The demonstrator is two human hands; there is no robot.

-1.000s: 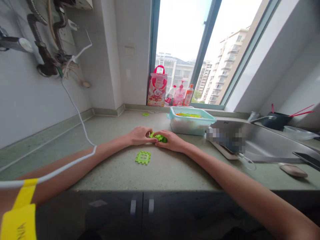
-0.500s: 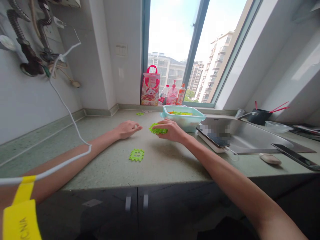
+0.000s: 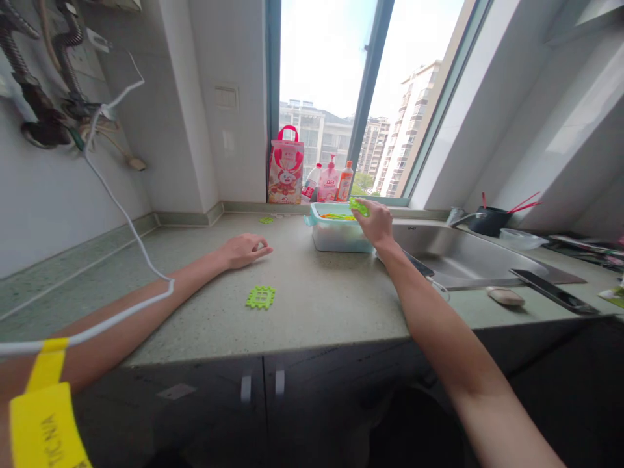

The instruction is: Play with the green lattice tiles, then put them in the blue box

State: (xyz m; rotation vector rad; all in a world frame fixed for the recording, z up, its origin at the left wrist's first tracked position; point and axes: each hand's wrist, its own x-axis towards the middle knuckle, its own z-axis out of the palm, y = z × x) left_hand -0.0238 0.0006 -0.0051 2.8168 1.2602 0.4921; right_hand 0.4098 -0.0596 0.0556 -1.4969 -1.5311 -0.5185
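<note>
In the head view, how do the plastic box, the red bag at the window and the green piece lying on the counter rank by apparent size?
1. plastic box
2. red bag, only slightly smaller and farther away, so unsure
3. green piece, clearly smallest though nearest

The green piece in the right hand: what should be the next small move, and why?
Probably lower it a little and let go. The right hand pinches the green piece just above the open blue box, which already holds coloured pieces. The left hand rests empty on the counter.
</note>
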